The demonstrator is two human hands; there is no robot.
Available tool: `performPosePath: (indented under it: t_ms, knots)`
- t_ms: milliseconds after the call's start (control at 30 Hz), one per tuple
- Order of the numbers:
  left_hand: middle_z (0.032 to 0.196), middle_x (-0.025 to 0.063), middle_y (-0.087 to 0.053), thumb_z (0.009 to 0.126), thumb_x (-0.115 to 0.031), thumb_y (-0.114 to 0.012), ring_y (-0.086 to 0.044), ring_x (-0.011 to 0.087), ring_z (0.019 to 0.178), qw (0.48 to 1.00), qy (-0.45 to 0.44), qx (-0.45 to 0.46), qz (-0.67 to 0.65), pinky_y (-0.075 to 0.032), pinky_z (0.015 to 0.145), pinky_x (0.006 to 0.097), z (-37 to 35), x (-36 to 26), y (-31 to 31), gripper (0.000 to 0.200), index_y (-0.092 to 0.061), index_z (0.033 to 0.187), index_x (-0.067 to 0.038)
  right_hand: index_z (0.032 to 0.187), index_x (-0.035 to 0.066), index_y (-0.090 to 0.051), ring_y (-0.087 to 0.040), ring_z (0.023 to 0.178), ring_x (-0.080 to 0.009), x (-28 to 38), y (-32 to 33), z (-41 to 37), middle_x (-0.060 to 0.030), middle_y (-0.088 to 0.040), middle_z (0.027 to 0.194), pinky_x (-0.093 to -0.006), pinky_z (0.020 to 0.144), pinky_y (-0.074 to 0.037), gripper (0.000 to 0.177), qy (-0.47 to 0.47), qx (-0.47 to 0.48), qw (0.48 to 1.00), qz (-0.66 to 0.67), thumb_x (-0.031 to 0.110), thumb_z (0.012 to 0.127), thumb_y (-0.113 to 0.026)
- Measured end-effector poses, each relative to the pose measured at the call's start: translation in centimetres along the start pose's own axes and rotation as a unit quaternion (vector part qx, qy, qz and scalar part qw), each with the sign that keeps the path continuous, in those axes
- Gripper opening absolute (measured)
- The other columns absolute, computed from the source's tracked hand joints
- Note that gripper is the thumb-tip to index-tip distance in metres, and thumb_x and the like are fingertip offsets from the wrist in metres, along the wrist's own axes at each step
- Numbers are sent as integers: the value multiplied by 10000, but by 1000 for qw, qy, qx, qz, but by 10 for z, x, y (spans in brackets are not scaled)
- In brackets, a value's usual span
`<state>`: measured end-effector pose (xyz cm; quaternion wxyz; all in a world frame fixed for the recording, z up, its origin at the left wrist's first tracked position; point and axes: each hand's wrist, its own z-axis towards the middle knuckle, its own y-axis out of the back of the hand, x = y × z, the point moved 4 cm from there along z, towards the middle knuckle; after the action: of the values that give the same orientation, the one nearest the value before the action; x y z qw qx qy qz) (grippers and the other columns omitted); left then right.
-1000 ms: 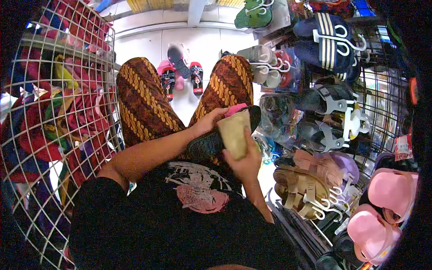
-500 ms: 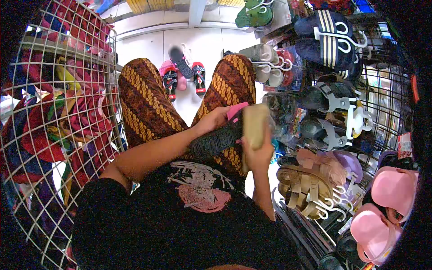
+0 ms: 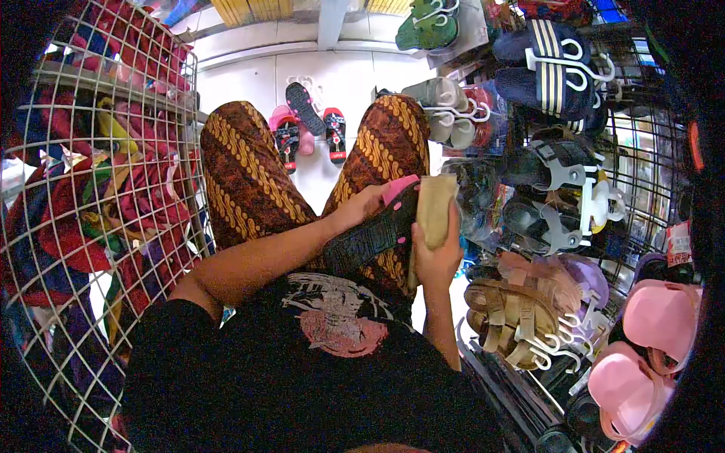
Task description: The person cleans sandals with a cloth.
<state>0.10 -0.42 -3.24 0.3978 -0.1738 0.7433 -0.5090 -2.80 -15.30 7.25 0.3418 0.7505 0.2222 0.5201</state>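
Over my lap, my left hand [image 3: 361, 208] is closed on a black sandal [image 3: 370, 238] with pink dots, gripping it near its pink part [image 3: 399, 190]. The sandal's dark sole faces up. A flat beige block-like item [image 3: 436, 211] stands upright beside the sandal's right side, with my right hand [image 3: 438, 255] wrapped round its lower part. What exactly the beige item is, I cannot tell.
A wire grid [image 3: 151, 204] with colourful goods stands at the left. On the white floor ahead lie several sandals [image 3: 306, 109]. Pairs of footwear hang along the right, among them striped slides [image 3: 545, 68], brown sandals [image 3: 513, 313] and pink clogs [image 3: 661, 317].
The beige item, blurred before, now shows sharply and more upright, slightly farther right. My left hand keeps its hold on the sandal. The view has shifted slightly.
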Motion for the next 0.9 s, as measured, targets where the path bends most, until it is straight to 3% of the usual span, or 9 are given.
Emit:
performPosePath:
  t_ms: [133,267,433,500,567,600,667,767,900]
  knots:
    - [1355,115,-529,1005,-344,-390,-552,214,1191,950,-93,-35,296,-419,1056,370,-4,1,25,504,-420,1409,-44,1429,84,-426,-601,1147,-323,31,-9,-31,-224,-571,1299,-390,956,-473,760,89,161,982,-52,168,759,-775]
    - [1363,123,-523,1007,-379,-370,-535,224,1213,999,17,-19,-25,-400,1068,369,-6,-12,-14,532,-405,1418,-42,1434,83,-421,-604,1136,-335,-16,-1,7,-235,-570,1293,-383,951,-478,896,76,-25,997,4,294,669,-836]
    - [1376,126,-513,1001,-466,-338,-521,247,1231,996,9,-68,-51,-401,1061,381,-5,-12,-4,611,-368,1441,-43,1440,84,-409,-552,1212,-345,28,-15,-31,-229,-525,1352,-387,1013,-435,853,98,150,983,-52,282,711,-804]
    - [1382,127,-509,999,-501,-325,-516,256,1238,994,23,-68,-80,-401,1058,386,-6,-12,-6,643,-353,1450,-43,1441,83,-407,-540,1229,-326,9,-12,-11,-219,-510,1374,-379,1017,-430,836,47,74,996,-20,273,727,-798]
    - [1388,128,-505,997,-536,-312,-510,265,1245,989,57,-31,-132,-402,1055,391,-6,-3,-9,676,-338,1459,-44,1442,82,-406,-577,1173,-306,2,-2,5,-217,-553,1324,-372,993,-447,828,20,10,1000,4,273,738,-796]
    - [1400,125,-496,1001,-534,-301,-491,259,1268,956,34,124,-263,-360,1089,385,-2,7,0,685,-331,1459,-26,1445,88,-403,-588,1156,-309,5,-4,0,-216,-573,1296,-371,990,-450,831,24,34,999,3,270,736,-797]
    - [1397,127,-497,1002,-537,-293,-493,258,1264,997,-30,-66,-21,-339,1104,382,-5,-17,-13,698,-327,1455,-7,1451,98,-399,-604,1129,-317,16,-10,-20,-214,-605,1247,-375,984,-454,837,61,101,993,-20,265,734,-797]
    - [1420,132,-472,1000,-552,-273,-478,247,1278,991,3,-133,-7,-300,1127,367,-4,-20,-20,729,-315,1455,17,1444,85,-402,-593,1149,-322,18,-5,-15,-208,-599,1258,-386,988,-450,843,54,113,991,-49,268,723,-800]
    - [1444,125,-448,987,-586,-271,-450,247,1309,1000,6,-20,11,-291,1133,365,-7,-17,-17,759,-293,1473,-4,1439,71,-399,-552,1214,-301,4,0,-7,-203,-527,1360,-372,1019,-429,767,58,73,996,-8,260,786,-755]
